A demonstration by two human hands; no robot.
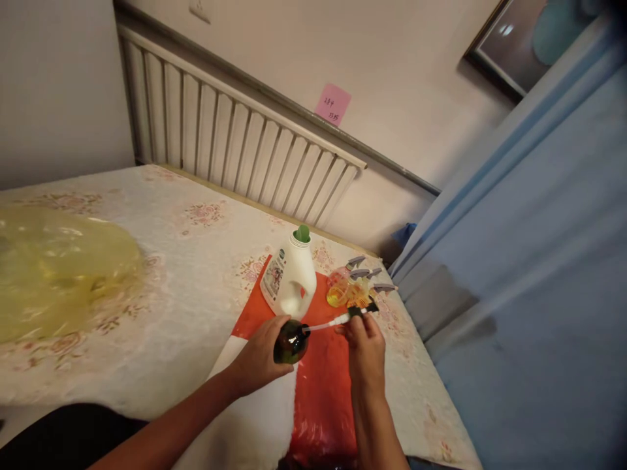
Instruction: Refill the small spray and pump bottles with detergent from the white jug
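My left hand (267, 349) is wrapped round a dark bottle (290, 342), its open neck turned to the right. In my right hand (365, 336) is a pump dispenser head (355, 312) with a black top and a white collar. Its thin clear tube (321, 326) reaches left to the bottle's mouth; whether the tip is inside, I cannot tell exactly. Just beyond my left hand stands a large white jug (296, 274) with a handle, a label and something green in its mouth. Past my right hand are several small clear bottles (337, 295) with yellow or orange liquid and grey tops.
Under the work lies a red and white sheet (323, 398) on a floral cloth (171, 274). A yellow translucent plastic bag (68, 267) spreads at left. Behind are a white radiator (235, 143) and a pink note (333, 103). A blue curtain (533, 248) hangs at right.
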